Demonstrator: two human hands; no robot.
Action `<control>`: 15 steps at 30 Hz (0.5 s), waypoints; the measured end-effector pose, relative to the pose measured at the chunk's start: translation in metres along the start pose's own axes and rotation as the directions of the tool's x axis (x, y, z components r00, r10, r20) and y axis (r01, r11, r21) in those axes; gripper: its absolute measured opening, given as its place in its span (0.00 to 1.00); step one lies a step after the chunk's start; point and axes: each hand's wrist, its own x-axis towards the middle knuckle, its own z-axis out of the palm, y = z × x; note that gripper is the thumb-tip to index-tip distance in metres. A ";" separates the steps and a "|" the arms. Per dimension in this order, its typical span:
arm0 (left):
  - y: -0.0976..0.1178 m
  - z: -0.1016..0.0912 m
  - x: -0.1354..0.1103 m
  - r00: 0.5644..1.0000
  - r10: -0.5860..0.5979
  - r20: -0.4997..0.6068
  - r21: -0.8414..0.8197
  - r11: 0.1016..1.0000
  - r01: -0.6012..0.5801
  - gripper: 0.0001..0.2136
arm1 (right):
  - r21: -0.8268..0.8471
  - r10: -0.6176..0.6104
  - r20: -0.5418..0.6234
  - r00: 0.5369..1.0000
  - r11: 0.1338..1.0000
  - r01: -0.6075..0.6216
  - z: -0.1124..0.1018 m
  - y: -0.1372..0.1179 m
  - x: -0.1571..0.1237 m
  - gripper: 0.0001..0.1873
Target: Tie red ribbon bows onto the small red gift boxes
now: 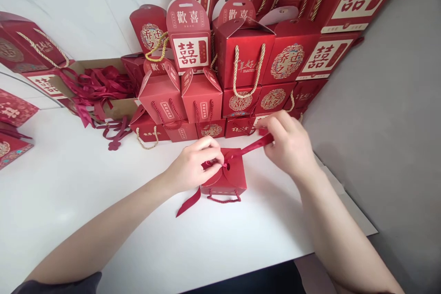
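Note:
A small red gift box stands on the white table in front of me, its top flaps folded together and a red cord handle hanging on its near side. Red ribbon runs through the top of the box. At the knot area, my left hand pinches the ribbon close to the flaps. One ribbon tail hangs down at the box's left. My right hand is closed on the other end, which stretches taut up and right from the box. The left fingers hide part of the knot.
Stacked red gift boxes form a wall behind the work spot. An open cardboard box of loose red ribbons stands at the back left. More red packages lie at the far left. A grey wall bounds the right.

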 end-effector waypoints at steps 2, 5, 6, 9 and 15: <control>0.000 0.000 0.000 1.000 0.010 0.004 0.003 1.000 -0.010 0.07 | 0.095 0.002 0.215 0.977 0.995 -0.023 -0.010 0.013 -0.001 0.19; 0.001 -0.001 0.000 0.999 0.053 0.010 0.029 0.998 -0.053 0.07 | 0.426 -0.118 0.516 0.848 0.894 -0.135 -0.015 0.018 -0.001 0.16; 0.002 -0.002 0.000 0.997 0.070 0.011 0.043 0.997 -0.070 0.07 | 0.510 -0.134 0.547 0.826 0.837 -0.201 -0.013 0.015 0.000 0.14; 0.003 -0.002 0.000 0.992 0.127 0.015 0.099 0.987 -0.128 0.07 | 0.668 -0.118 0.501 0.857 0.682 -0.297 -0.002 -0.001 0.004 0.13; 0.004 -0.002 -0.002 0.977 0.207 0.043 0.205 0.956 -0.212 0.08 | 0.791 -0.133 0.461 0.878 0.510 -0.338 0.022 -0.031 0.005 0.14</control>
